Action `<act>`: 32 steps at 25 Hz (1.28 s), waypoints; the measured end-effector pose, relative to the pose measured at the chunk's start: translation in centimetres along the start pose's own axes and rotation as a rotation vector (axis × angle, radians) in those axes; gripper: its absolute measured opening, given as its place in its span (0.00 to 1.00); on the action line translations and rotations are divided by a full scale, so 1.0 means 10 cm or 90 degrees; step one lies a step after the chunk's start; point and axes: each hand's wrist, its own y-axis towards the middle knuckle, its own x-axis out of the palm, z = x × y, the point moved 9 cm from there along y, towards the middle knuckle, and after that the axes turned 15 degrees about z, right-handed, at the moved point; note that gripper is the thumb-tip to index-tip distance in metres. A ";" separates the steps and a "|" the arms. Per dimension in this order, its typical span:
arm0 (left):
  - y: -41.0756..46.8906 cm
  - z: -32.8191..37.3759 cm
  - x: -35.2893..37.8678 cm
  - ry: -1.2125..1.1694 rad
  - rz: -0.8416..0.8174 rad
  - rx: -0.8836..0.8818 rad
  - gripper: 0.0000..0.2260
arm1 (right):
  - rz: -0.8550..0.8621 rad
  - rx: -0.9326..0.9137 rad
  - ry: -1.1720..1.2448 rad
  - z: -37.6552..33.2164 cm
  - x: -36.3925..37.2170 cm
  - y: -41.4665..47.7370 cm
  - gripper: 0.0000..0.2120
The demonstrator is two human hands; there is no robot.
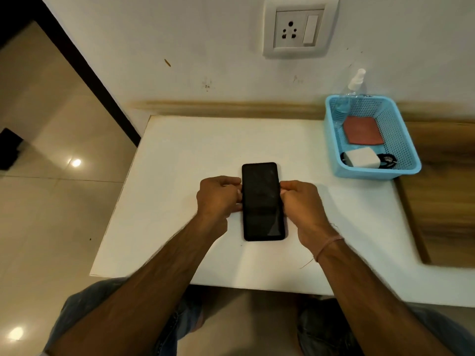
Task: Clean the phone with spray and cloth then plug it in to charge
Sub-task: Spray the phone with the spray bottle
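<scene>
At mid-frame, the left hand point(219, 195) and right hand point(300, 201) are pinching the phone point(262, 201) by its long edges with curled fingers point(231, 180) on the counter point(180, 176), risking a slip if lifted by so slim a hold.

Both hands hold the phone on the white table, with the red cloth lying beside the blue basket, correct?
No. The head view shows the red cloth inside the blue basket; the left hand and right hand do hold the phone.
</scene>
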 end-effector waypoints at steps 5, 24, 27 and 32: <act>0.03 0.15 0.06 -0.101 -0.022 0.007 0.14 | -0.033 0.060 0.239 -0.23 -0.02 -0.05 0.16; -0.56 0.62 0.28 -0.404 -0.447 -0.060 0.19 | -0.098 -0.104 0.432 -0.89 -0.46 -0.22 0.13; -0.59 0.56 0.32 -0.393 -0.458 -0.091 0.20 | -0.097 -0.113 0.446 -0.90 -0.47 -0.23 0.13; -0.56 0.53 0.33 -0.385 -0.440 -0.081 0.21 | -0.087 -0.123 0.449 -0.90 -0.43 -0.22 0.14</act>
